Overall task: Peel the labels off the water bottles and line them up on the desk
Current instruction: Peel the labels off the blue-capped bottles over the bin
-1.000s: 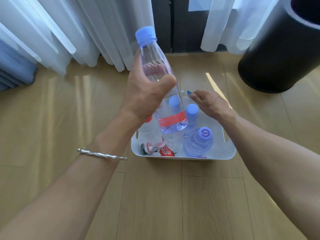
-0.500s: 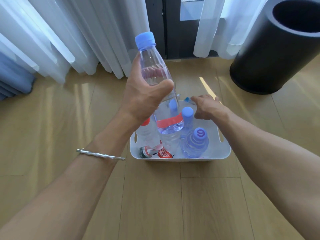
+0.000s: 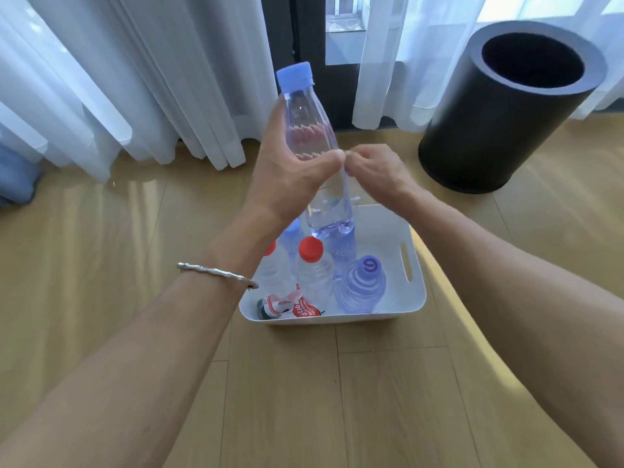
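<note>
My left hand (image 3: 293, 177) is shut around a clear water bottle (image 3: 309, 130) with a blue cap, holding it upright above the white bin (image 3: 417, 298). No label shows on it. My right hand (image 3: 378, 173) is at the bottle's right side, its fingertips pinched together next to my left thumb; I cannot tell if anything is between them. In the bin stand a red-capped bottle (image 3: 312, 261), a second red cap partly hidden by my wrist, a ribbed blue-capped bottle (image 3: 364, 285) and more blue bottles behind. Peeled red and white labels (image 3: 290, 307) lie in the bin's near left corner.
A tall black cylindrical bin (image 3: 506, 113) stands open on the wooden floor (image 3: 101, 248) to the far right. White curtains (image 3: 135, 79) hang along the back, with a dark door frame between them. Something blue lies at the far left edge.
My right hand rose from the bin's far edge to the side of the held bottle. The view tilted up, and the bottle sits higher above the bin.
</note>
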{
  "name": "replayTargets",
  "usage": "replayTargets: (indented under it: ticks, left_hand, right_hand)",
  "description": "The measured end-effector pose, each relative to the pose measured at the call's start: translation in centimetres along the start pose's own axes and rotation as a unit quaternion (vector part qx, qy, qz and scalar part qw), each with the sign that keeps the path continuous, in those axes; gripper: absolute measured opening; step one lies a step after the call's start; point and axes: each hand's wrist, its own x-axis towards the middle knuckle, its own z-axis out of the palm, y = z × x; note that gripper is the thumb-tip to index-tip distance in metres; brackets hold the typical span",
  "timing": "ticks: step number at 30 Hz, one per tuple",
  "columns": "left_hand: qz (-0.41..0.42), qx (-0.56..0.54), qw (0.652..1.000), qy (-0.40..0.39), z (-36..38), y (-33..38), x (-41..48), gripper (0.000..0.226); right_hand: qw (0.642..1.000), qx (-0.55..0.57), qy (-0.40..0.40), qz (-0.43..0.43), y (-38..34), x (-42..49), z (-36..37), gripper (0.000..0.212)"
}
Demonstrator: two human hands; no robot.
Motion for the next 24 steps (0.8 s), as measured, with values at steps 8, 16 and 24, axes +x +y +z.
replayTargets:
  ticks: [8, 16, 24]
  left_hand:
    - [0.050, 0.011, 0.998, -0.048, 1.4, 0.5, 0.7, 0.065]
    - [0.014, 0.153, 0.982, -0.109, 0.9, 0.5, 1.4, 0.068]
    - [-0.041, 0.268, 0.952, -0.139, 0.3, -1.8, 0.7, 0.038]
  right_hand:
    - [0.978, 0.132, -0.039, -0.157, -6.3, -1.3, -2.1, 0.031]
    - [0.982, -0.021, 0.138, -0.126, -5.4, -0.8, -4.6, 0.019]
    - [0.988, -0.138, 0.051, 0.042, 3.4, -1.3, -2.0, 0.027]
